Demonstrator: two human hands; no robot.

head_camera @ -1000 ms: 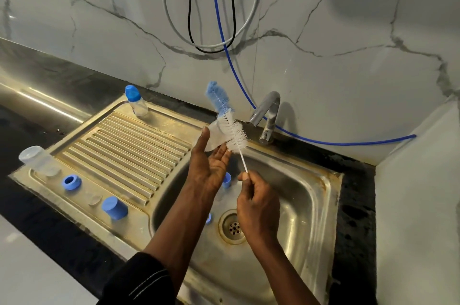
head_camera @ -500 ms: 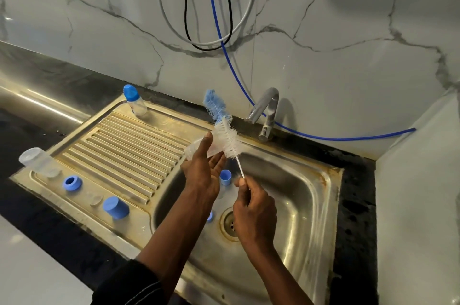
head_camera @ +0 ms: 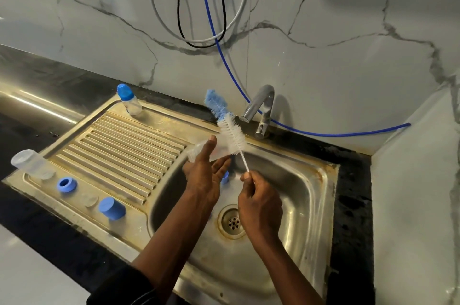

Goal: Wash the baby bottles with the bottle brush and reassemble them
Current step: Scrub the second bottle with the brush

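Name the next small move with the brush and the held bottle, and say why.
Probably slide the bottle brush into the clear bottle: the right hand pinches its wire handle, but the bristles lie outside, beside the bottle that the left hand holds.

Drainboard (head_camera: 119, 145) left of basin (head_camera: 301, 195), tap (head_camera: 260, 108) behind basin; capped bottle (head_camera: 130, 100) at drainboard's far corner; open bottle (head_camera: 29, 162), ring (head_camera: 66, 185), cap (head_camera: 112, 208) along its front edge, left to right; held bottle (head_camera: 196, 151) and brush (head_camera: 231, 133) above basin's far left.
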